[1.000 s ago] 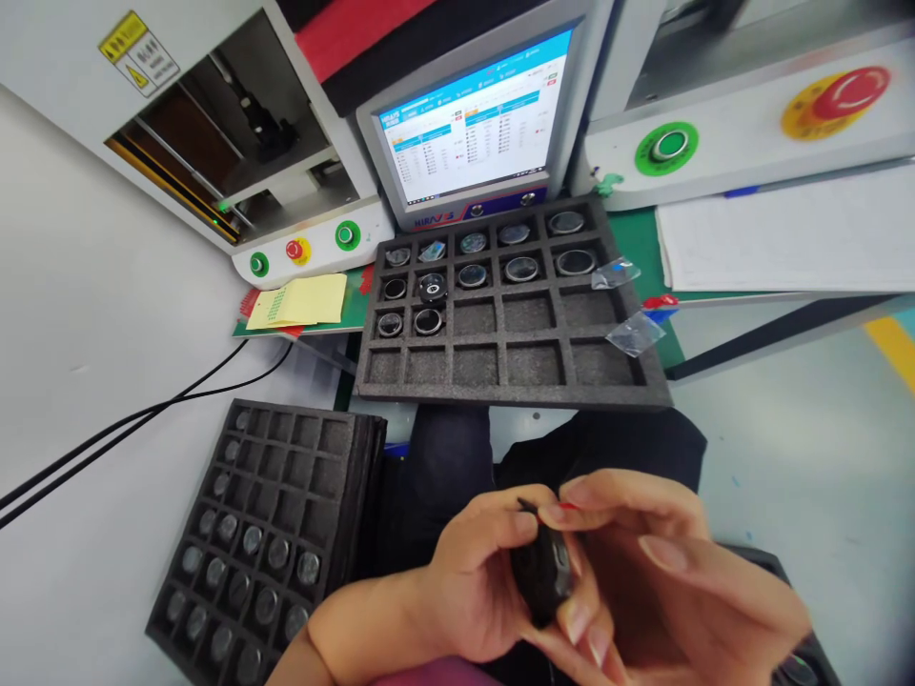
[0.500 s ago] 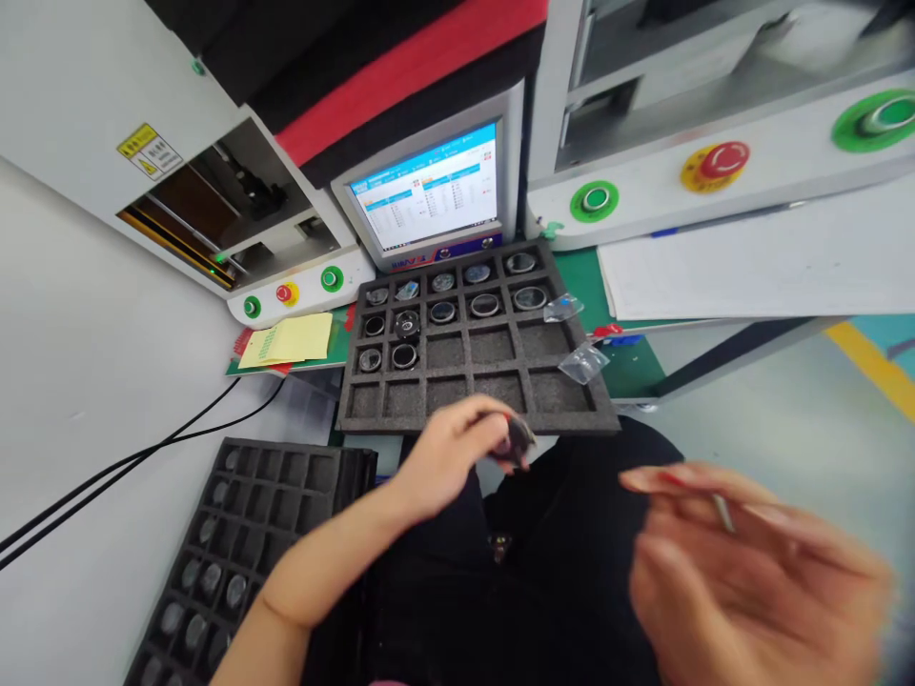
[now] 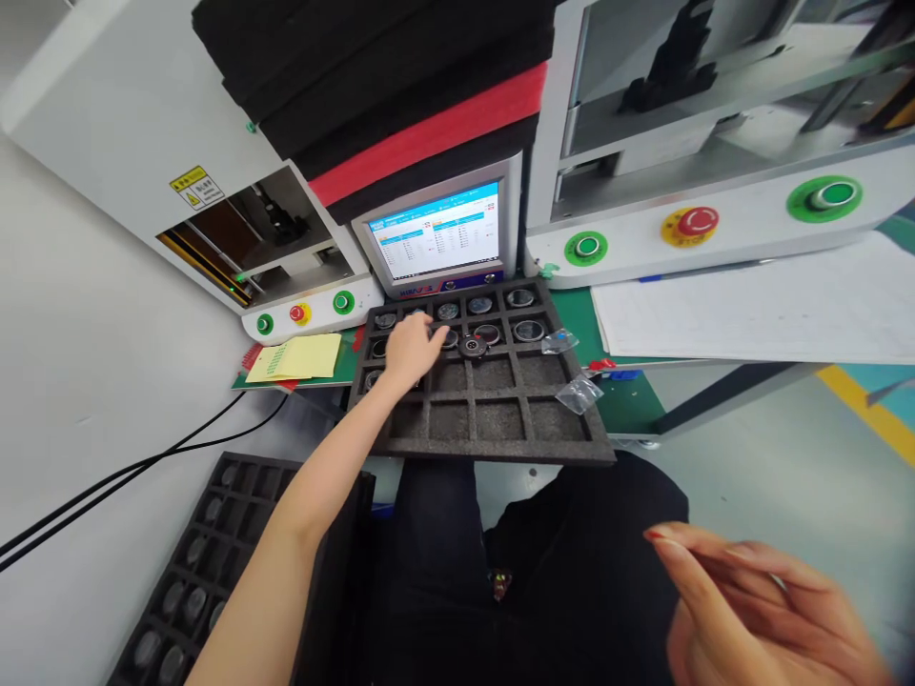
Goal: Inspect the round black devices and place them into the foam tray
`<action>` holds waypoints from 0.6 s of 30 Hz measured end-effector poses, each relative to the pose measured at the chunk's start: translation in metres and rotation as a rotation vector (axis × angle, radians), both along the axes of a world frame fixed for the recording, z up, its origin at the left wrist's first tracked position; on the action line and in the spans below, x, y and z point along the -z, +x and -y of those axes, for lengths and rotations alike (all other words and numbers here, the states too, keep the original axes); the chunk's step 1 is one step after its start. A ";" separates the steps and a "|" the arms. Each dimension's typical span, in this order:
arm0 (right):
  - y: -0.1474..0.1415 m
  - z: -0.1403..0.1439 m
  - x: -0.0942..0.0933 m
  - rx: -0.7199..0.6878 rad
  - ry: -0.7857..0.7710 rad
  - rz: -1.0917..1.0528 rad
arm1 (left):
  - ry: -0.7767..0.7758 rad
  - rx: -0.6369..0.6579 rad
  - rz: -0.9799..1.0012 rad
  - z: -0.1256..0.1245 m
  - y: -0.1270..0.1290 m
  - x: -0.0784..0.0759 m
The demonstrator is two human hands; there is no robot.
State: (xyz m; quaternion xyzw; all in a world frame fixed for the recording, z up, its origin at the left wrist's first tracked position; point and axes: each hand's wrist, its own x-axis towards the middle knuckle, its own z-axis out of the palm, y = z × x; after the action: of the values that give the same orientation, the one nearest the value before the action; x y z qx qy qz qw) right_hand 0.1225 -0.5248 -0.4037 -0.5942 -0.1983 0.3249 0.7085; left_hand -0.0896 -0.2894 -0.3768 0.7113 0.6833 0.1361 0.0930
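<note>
My left hand point(image 3: 413, 353) reaches over the black foam tray point(image 3: 493, 448), its thumb and forefinger apart above the second column near the back. It hides the compartments beneath it. Just right of it, a round black part point(image 3: 473, 346) with small dots on its face rests across a divider, beside round glassy parts with dark rims point(image 3: 529, 331). My right hand point(image 3: 772, 600) is held off to the lower right, thumb and forefinger pressed together. Red shows at its fingertip and a pale sliver between the other fingers; what it holds I cannot make out.
Behind the tray stands a monitor point(image 3: 436, 233), between machines with green buttons point(image 3: 587, 248) and red stop buttons point(image 3: 697, 222). Small clear bags point(image 3: 579, 393) lie on the tray's right edge. Papers point(image 3: 664, 319) and yellow notes point(image 3: 296, 357) flank it. Another foam tray point(image 3: 235, 514) sits lower left.
My left hand has moved from the tray's front edge to its back left. The dark round part it held is gone from it, and a round black part now rests on the tray.
</note>
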 end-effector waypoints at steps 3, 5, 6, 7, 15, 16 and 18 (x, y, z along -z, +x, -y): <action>-0.002 -0.002 0.003 0.017 -0.039 -0.034 | -0.079 -0.073 -0.078 -0.001 -0.033 -0.012; -0.006 -0.004 0.004 0.018 -0.048 -0.060 | -0.137 -0.035 -0.087 0.000 -0.046 -0.014; -0.008 -0.004 0.004 0.005 -0.047 -0.066 | -0.153 -0.005 -0.080 0.001 -0.050 -0.015; -0.010 -0.005 0.004 -0.011 -0.036 -0.065 | -0.159 0.024 -0.067 0.001 -0.052 -0.014; -0.015 0.001 0.006 -0.104 0.040 -0.005 | 0.014 0.099 0.125 0.016 -0.045 -0.004; -0.016 0.002 0.007 -0.112 0.041 0.007 | 0.033 0.102 0.165 0.024 -0.043 -0.004; -0.017 0.003 0.008 -0.137 0.045 0.027 | 0.063 0.111 0.245 0.046 -0.037 -0.009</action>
State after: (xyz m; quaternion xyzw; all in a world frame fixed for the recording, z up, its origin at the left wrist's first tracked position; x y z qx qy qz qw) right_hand 0.1057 -0.5276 -0.4116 -0.5675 -0.2555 0.3602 0.6950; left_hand -0.1263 -0.3359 -0.3682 0.7286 0.6218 0.2379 0.1609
